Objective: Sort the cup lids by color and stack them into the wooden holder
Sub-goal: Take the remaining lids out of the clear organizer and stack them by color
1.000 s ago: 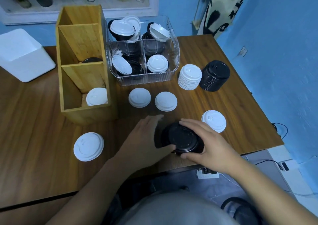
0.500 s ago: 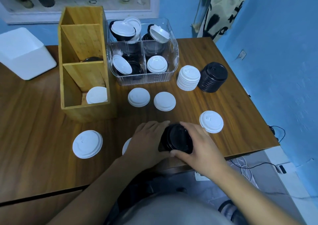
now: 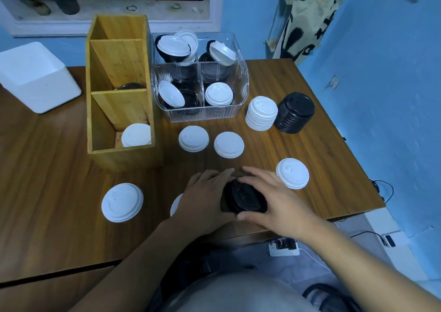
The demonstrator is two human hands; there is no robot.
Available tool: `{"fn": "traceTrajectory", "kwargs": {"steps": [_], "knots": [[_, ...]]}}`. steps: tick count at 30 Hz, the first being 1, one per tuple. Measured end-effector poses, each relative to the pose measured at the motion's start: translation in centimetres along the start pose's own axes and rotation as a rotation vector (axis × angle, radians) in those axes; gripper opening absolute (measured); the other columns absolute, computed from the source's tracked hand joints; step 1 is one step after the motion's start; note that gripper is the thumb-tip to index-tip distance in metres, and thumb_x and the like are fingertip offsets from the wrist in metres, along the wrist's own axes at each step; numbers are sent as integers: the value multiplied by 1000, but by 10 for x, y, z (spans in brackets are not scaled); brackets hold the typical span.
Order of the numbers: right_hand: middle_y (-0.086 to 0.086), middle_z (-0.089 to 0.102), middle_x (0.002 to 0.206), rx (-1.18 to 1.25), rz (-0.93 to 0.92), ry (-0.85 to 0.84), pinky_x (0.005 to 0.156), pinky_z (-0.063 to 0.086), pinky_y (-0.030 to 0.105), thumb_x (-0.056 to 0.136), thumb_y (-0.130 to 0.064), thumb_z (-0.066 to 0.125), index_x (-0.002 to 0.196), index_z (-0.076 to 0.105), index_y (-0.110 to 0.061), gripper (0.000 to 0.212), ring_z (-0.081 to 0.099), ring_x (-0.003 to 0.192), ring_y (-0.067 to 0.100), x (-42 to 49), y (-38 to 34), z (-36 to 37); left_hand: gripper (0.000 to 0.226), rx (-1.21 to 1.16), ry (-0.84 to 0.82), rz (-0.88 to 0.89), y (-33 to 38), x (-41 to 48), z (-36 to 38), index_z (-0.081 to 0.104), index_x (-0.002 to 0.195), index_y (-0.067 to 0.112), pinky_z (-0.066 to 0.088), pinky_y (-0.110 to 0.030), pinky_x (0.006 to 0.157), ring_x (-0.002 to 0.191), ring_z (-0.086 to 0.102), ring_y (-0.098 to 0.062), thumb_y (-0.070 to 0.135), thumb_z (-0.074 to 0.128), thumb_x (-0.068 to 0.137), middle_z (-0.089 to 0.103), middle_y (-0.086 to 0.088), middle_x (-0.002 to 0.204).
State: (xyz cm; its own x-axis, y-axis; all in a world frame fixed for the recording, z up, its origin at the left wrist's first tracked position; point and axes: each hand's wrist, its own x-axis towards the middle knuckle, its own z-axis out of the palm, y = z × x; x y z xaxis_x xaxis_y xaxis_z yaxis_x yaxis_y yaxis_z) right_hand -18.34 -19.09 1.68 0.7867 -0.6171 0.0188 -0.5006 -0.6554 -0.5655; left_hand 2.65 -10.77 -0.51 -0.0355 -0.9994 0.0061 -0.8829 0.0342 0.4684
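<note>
Both my hands wrap a small stack of black lids (image 3: 244, 198) near the table's front edge: my left hand (image 3: 204, 196) on its left side, my right hand (image 3: 272, 196) on its right, thumb at the front. The wooden holder (image 3: 105, 111) stands at the left; its near compartment holds a white lid (image 3: 136, 135), its middle one a black lid (image 3: 131, 86). Loose white lids lie on the table (image 3: 193, 138) (image 3: 228, 144) (image 3: 292, 173) (image 3: 122, 202); one more (image 3: 176, 204) is half hidden under my left hand.
A clear plastic bin (image 3: 200, 114) with mixed black and white lids stands behind the loose lids. To its right are a white lid stack (image 3: 261, 113) and a black lid stack (image 3: 294, 112). A white box (image 3: 35, 77) sits far left. The table edge (image 3: 353, 212) drops off at right.
My hands have closed in around the black lid stack and drawn it slightly toward the holder side; a white lid under my left hand has come into view.
</note>
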Motion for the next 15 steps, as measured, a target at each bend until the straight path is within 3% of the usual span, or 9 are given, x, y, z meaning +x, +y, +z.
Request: {"fn": "traceTrajectory", "kwargs": {"steps": [3, 8, 11, 15], "knots": [[-17, 46, 140, -22, 45, 118, 110, 36, 27, 74, -58, 79, 140, 49, -29, 78, 40, 131, 7, -3, -4, 3, 104, -8, -16, -18, 0, 1, 0, 28, 156, 29, 24, -38, 117, 140, 35, -10, 77, 66, 72, 51, 19, 146], [-19, 47, 139, 96, 13, -42, 111, 31, 15, 72, -34, 88, 146, 42, -31, 87, 37, 133, -5, -1, 4, -8, 106, -12, -10, -18, 0, 2, 0, 29, 156, 28, 22, -37, 117, 140, 35, -11, 74, 72, 71, 52, 20, 146], [-19, 47, 142, 91, -12, -88, 111, 28, 13, 74, -36, 87, 147, 42, -32, 86, 35, 136, -6, 3, 7, -9, 106, -2, -2, -13, 0, 1, 1, 30, 156, 27, 22, -36, 115, 139, 35, -11, 73, 73, 70, 54, 20, 144], [-17, 52, 139, 106, 19, -13, 111, 37, 24, 79, -45, 81, 143, 47, -34, 74, 41, 133, -1, 5, 2, -2, 105, 0, 2, -9, 0, 0, 1, 31, 156, 27, 22, -34, 114, 139, 35, -10, 74, 71, 71, 54, 19, 144]]}}
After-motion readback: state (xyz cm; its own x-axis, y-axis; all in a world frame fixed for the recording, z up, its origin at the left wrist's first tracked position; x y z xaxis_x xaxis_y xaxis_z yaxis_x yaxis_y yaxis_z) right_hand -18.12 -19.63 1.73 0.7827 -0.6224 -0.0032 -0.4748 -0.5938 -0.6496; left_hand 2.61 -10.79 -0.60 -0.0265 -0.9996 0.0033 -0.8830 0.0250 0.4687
